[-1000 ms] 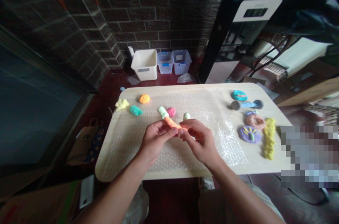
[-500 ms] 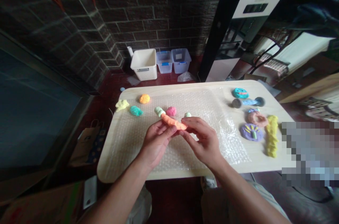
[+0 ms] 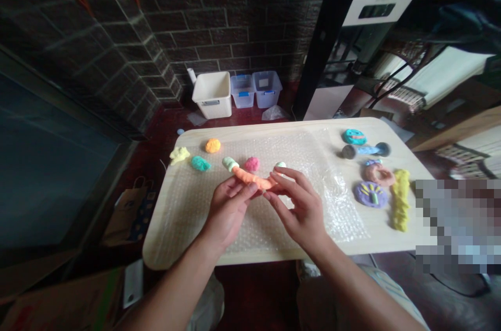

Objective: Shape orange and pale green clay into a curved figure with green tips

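Between my hands, above the bubble wrap, is an orange clay roll with a pale green lump at its left end. A second pale green lump shows behind my right fingers; whether it joins the roll is hidden. My left hand grips the roll's middle, thumb on the near side. My right hand pinches the roll's right part with thumb and fingertips. Just beyond the roll lies a pink clay lump.
Bubble wrap covers much of the wooden table. Orange, teal and pale yellow clay lumps lie left. Shaped clay pieces, including a purple disc and a yellow strip, lie right. Bins stand beyond.
The orange roll's left end has shifted slightly left and is a little more raised. My right fingers have spread and lifted slightly, and more of the second pale green lump shows.
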Action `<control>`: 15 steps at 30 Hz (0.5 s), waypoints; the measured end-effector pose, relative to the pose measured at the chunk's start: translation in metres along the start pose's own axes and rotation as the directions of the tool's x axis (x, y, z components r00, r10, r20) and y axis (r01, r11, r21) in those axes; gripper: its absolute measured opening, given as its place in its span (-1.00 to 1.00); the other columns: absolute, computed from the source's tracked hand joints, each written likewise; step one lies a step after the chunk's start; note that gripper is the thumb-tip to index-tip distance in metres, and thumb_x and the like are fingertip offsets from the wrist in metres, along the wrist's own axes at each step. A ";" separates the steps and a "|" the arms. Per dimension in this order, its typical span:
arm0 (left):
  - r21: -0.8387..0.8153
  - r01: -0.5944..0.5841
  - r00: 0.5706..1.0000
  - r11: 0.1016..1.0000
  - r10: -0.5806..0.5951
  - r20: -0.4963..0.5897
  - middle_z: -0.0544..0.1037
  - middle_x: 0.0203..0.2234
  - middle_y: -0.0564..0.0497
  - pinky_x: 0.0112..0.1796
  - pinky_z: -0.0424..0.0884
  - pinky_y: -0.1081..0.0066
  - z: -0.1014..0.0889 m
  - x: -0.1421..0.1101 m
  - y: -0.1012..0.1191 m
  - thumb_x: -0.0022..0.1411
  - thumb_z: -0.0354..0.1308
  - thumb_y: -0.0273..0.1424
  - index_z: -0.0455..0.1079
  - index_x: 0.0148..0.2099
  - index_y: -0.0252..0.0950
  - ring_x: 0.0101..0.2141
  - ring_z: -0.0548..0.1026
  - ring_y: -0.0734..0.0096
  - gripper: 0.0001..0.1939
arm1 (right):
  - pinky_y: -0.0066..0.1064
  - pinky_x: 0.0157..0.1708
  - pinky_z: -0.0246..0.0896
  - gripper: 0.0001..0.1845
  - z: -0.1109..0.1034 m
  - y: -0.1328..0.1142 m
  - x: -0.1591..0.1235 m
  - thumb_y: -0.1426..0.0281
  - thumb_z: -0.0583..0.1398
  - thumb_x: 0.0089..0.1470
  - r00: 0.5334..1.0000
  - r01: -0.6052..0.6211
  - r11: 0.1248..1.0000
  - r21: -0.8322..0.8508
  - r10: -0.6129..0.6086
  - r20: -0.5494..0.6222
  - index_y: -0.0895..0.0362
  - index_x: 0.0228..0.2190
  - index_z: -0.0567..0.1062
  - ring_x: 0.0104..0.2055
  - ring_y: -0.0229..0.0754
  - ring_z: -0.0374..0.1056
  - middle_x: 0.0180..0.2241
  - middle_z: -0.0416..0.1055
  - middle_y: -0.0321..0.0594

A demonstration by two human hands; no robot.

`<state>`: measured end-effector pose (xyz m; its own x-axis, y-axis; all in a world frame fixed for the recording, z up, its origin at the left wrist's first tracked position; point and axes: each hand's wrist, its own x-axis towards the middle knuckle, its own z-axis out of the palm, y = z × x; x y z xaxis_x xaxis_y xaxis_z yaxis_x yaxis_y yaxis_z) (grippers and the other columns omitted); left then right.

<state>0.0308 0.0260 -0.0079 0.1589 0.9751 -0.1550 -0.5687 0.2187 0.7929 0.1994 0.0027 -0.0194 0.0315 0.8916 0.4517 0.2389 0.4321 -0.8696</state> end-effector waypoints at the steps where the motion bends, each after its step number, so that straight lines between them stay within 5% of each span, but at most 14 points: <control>1: -0.034 -0.001 1.000 0.999 0.001 -0.005 0.68 -0.12 -0.07 -0.03 0.50 0.37 -0.001 0.001 0.001 0.20 0.45 -0.45 0.65 -0.15 -0.28 -0.04 0.60 0.28 -0.85 | -0.22 -0.21 0.54 -0.67 0.001 0.000 0.000 0.39 0.35 0.25 0.997 -0.054 0.997 0.050 0.057 -0.057 -0.02 0.05 0.58 -0.23 -0.15 0.57 0.04 0.48 -0.08; 4: -0.105 0.026 0.999 0.994 -0.028 -0.019 0.67 -0.07 -0.02 -0.05 0.49 0.43 -0.005 0.003 0.003 0.21 0.44 -0.46 0.65 -0.19 -0.23 0.03 0.56 0.32 -0.90 | -0.37 -0.44 0.45 -0.79 0.004 0.004 0.002 0.24 0.37 0.24 0.941 -0.288 0.901 0.323 0.328 -0.077 0.07 -0.15 0.58 -0.43 -0.22 0.49 -0.34 0.51 -0.24; 8: -0.102 0.087 0.996 0.991 -0.085 0.031 0.65 -0.13 -0.01 -0.11 0.49 0.43 -0.003 0.002 0.000 0.20 0.45 -0.44 0.62 -0.20 -0.26 -0.08 0.58 0.36 -0.88 | -0.48 -0.60 0.27 -0.57 0.008 0.007 0.009 0.02 0.36 0.18 0.810 -0.558 0.561 0.612 0.527 0.257 0.16 -0.35 0.59 -0.57 -0.31 0.34 -0.50 0.45 -0.27; 11: -0.072 0.100 0.993 0.992 -0.095 0.068 0.64 -0.17 -0.02 -0.08 0.50 0.36 0.003 -0.002 -0.005 0.18 0.47 -0.44 0.57 -0.14 -0.28 -0.13 0.59 0.34 -0.79 | -0.53 -0.60 0.21 -0.64 0.008 0.004 0.012 0.11 0.44 0.10 0.756 -0.607 0.419 0.675 0.565 0.330 0.17 -0.29 0.64 -0.59 -0.37 0.24 -0.52 0.41 -0.35; 15: -0.030 0.077 0.996 0.997 -0.076 0.036 0.64 -0.23 -0.02 -0.11 0.52 0.33 0.007 -0.005 -0.011 0.11 0.52 -0.44 0.52 -0.12 -0.29 -0.18 0.61 0.31 -0.68 | -0.55 -0.56 0.22 -0.70 0.010 0.001 0.011 0.18 0.48 0.06 0.760 -0.590 0.390 0.707 0.564 0.322 0.15 -0.36 0.64 -0.55 -0.38 0.25 -0.50 0.43 -0.34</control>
<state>0.0418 0.0186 -0.0116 0.2304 0.9537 -0.1935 -0.5785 0.2941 0.7608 0.1907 0.0141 -0.0168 -0.1542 0.9651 -0.2117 -0.6116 -0.2615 -0.7467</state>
